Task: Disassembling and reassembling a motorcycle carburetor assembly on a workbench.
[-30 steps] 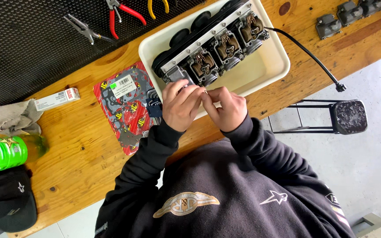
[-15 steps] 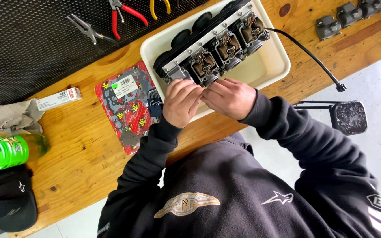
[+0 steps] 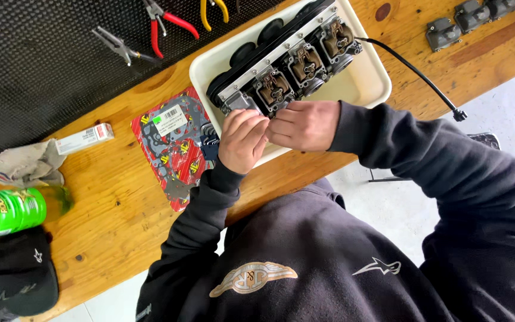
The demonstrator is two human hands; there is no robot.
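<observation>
I am watching both hands working at the carburetor bank (image 3: 287, 65) lying in the white tray (image 3: 365, 89), upper middle of the frame: left hand (image 3: 242, 140) curled, right hand (image 3: 305, 124) curled beside it; whether either is pinching something, I cannot tell

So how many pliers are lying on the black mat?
3: grey pliers at the left, red-handled pliers in the middle, yellow-handled pliers at the right, cut off by the frame's top edge. More may lie out of view.
</observation>
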